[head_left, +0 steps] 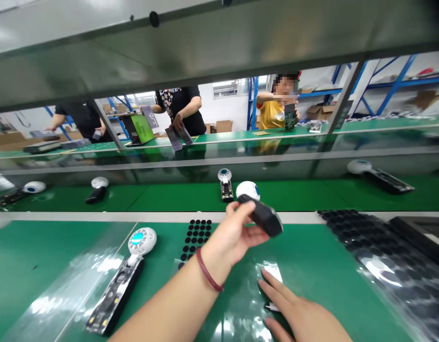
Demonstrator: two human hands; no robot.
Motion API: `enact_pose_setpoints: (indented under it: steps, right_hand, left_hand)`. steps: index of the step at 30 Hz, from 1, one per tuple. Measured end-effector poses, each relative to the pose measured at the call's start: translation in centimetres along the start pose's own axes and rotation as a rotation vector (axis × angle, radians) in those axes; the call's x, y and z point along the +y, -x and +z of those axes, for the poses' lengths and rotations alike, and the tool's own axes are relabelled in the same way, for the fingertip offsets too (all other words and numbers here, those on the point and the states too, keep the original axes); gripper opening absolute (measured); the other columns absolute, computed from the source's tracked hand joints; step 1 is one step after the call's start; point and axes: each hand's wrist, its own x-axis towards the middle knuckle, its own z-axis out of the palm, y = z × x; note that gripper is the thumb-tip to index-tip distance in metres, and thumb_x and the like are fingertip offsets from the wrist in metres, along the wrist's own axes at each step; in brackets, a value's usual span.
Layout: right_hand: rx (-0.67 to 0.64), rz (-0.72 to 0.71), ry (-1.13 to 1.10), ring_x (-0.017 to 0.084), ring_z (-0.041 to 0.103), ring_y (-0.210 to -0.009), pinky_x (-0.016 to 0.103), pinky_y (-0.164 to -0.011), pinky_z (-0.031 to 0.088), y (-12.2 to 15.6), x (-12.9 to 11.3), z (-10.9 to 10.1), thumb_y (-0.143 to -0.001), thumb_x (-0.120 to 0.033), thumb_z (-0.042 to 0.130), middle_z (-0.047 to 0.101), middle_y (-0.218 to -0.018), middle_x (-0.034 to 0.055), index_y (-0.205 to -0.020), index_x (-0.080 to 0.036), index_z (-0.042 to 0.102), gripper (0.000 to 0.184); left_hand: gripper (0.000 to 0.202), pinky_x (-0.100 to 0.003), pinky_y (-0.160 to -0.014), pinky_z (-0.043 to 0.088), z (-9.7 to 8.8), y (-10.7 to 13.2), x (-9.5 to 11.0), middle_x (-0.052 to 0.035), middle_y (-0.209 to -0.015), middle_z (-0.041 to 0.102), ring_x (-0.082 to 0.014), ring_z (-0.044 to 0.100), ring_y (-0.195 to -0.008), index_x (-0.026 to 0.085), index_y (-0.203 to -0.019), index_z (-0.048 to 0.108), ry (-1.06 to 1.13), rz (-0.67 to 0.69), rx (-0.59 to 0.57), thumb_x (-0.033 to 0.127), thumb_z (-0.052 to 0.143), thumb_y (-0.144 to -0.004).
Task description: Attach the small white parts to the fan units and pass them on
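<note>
My left hand (233, 235) reaches forward and grips a handheld device (262, 213) by its black handle. The device's round white head points away, over the edge of the green table (312, 256). My right hand (298, 313) lies low near the front edge, fingers apart. Its fingertips touch a small white piece (273, 274) lying on clear plastic film. A second device (116, 289) of the same kind lies on the table to the left, its white head with a blue centre (141, 240) facing up.
A sheet of black round pads (196, 235) lies just beyond my left wrist. A tray of black pads under plastic (383, 256) fills the right. Several more devices (224, 183) lie on the green conveyor behind. People (180, 111) work across the line.
</note>
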Motion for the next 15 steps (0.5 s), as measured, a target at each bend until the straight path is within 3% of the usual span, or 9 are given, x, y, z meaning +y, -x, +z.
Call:
enact_pose_setpoints:
  steps: [3, 5, 7, 9, 11, 15]
  right_hand:
    - [0.024, -0.024, 0.076, 0.023, 0.067, -0.071, 0.036, -0.064, 0.057, -0.1, -0.1, 0.0, -0.074, -0.016, 0.051, 0.047, -0.127, 0.0089, -0.12, -0.016, 0.05, 0.046]
    - [0.033, -0.026, 0.103, 0.023, 0.067, -0.073, 0.035, -0.064, 0.057, -0.1, -0.3, -0.2, -0.074, -0.015, 0.052, 0.048, -0.126, 0.0091, -0.119, -0.015, 0.051, 0.045]
    - [0.036, -0.024, 0.113, 0.022, 0.067, -0.074, 0.036, -0.066, 0.057, 0.0, -0.4, -0.3, -0.076, -0.017, 0.051, 0.047, -0.126, 0.0073, -0.12, -0.017, 0.05, 0.044]
    - [0.057, -0.003, 0.13, 0.022, 0.067, -0.075, 0.037, -0.066, 0.057, 0.0, -0.3, -0.3, -0.08, -0.021, 0.048, 0.045, -0.128, 0.0049, -0.122, -0.018, 0.049, 0.042]
    - [0.073, 0.017, 0.171, 0.022, 0.067, -0.075, 0.037, -0.064, 0.057, -0.4, 0.0, -0.3, -0.083, -0.026, 0.045, 0.042, -0.13, 0.0036, -0.123, -0.02, 0.046, 0.041]
    - [0.046, -0.042, 0.249, 0.021, 0.066, -0.075, 0.035, -0.063, 0.056, -1.8, 1.4, -0.8, -0.086, -0.031, 0.041, 0.038, -0.134, 0.0004, -0.125, -0.023, 0.044, 0.039]
  left_hand:
    - [0.052, -0.039, -0.067, 0.047, -0.6, 0.8, -2.2, -0.0049, -0.08, 0.059, -0.0202, 0.063, -0.066, 0.025, -0.115, 0.027, 0.005, -0.039, -0.082, 0.019, 0.058, -0.075]
    - [0.058, -0.041, -0.072, 0.047, -1.2, 1.8, -2.3, -0.0029, -0.083, 0.059, -0.0213, 0.062, -0.077, 0.029, -0.118, 0.026, 0.065, 0.001, -0.165, 0.01, 0.057, -0.072]
    - [0.053, -0.043, -0.077, 0.046, -1.7, 3.0, -1.4, -0.0037, -0.089, 0.059, -0.0235, 0.059, -0.089, 0.026, -0.114, 0.036, 0.144, 0.062, -0.24, 0.006, 0.057, -0.069]
    - [0.032, -0.044, -0.082, 0.045, -2.0, 4.0, -0.1, -0.0066, -0.093, 0.061, -0.0259, 0.057, -0.095, 0.019, -0.102, 0.049, 0.222, 0.121, -0.255, 0.014, 0.058, -0.072]
    - [0.023, -0.043, -0.083, 0.045, -2.1, 4.7, 1.0, -0.0075, -0.087, 0.065, -0.0253, 0.059, -0.091, 0.016, -0.091, 0.057, 0.254, 0.164, -0.174, 0.033, 0.059, -0.075]
    - [0.054, -0.031, -0.064, 0.052, -2.3, 4.8, 1.7, -0.0092, -0.066, 0.065, -0.0188, 0.063, -0.064, 0.011, -0.076, 0.059, 0.173, 0.111, 0.059, 0.063, 0.044, -0.073]
